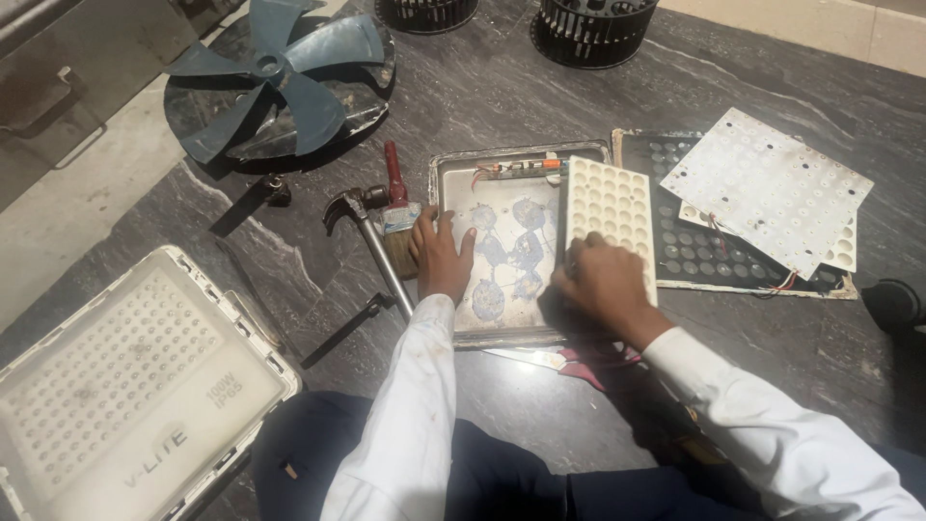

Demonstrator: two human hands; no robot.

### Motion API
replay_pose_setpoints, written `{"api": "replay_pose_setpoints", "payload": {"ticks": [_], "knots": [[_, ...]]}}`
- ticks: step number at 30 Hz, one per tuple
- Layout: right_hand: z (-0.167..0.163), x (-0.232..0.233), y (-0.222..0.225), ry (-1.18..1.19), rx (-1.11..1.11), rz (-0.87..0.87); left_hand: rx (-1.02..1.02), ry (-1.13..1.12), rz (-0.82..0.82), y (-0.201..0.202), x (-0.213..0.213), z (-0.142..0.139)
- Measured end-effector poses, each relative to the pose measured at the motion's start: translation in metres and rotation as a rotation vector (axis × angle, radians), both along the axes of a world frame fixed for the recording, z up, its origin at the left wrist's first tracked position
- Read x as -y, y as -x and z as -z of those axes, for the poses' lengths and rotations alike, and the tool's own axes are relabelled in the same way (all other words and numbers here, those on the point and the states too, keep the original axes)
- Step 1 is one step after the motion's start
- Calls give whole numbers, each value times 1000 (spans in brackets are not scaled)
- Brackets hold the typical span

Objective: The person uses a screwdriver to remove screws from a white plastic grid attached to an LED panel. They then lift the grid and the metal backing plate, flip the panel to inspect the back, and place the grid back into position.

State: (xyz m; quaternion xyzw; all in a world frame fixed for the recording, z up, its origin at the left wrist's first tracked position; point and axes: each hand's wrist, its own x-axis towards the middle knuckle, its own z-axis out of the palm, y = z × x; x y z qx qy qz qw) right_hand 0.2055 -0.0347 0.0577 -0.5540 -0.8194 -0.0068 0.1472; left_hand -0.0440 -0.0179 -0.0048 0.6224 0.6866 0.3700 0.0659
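On the near left there's a big white floodlight (125,386) lying face up, with a blue fan blade (280,82) far behind it and a hammer (371,241) plus a paint brush (397,207) just left of the metal tray (502,318). Left hand (442,256) lies flat on the tray's left edge, fingers spread and holding nothing. Right hand (603,285) has its fingers curled around the near end of the white lens plate (610,217), tilted up off the tray's right side, with white LED boards (772,188) stacked further right.

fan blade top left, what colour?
The fan blade is dusty blue-grey, three-bladed; the head view shows it.
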Motion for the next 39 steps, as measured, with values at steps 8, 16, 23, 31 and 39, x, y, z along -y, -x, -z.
{"api": "replay_pose_setpoints", "payload": {"ticks": [8,16,23,31,39], "knots": [[9,11,11,129,-20,-36,-22,-1,22,-2,3,-3],[5,-32,-41,-38,-196,206,-34,12,22,-1,1,-1],[16,-59,-98,553,-426,429,-68,31,34,0,3,-4],[19,-56,-102,711,-1024,201,-67,39,39,2,4,-5],[7,-60,-84,661,-1130,96,-81,-1,36,2,4,-4]]}}
